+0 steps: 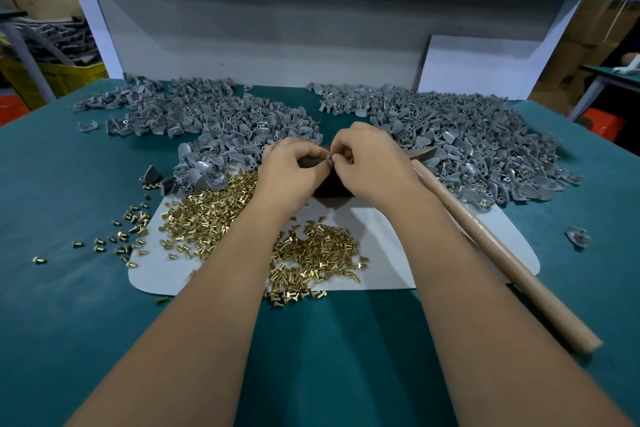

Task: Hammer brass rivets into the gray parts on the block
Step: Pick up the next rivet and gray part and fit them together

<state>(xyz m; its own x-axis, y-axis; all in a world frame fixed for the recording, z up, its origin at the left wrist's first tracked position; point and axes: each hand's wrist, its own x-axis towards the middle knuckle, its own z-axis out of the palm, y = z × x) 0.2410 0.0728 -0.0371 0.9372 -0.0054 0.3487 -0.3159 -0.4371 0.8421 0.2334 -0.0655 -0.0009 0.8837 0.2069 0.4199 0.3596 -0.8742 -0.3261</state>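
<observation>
Pinching a small gray part (328, 159) between both hands (332, 166) over the dark block (332, 185), they've left the hammer (498, 246) just right of the right hand (375, 166), handle pointing back toward them.

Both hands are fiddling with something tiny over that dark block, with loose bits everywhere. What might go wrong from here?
The small piece pinched between the left hand and right hand could slip and vanish among the brass rivets below. The hammer handle lies close beside the right forearm, so a nudge might roll it. Rivets already lie scattered near the table's left edge.
</observation>
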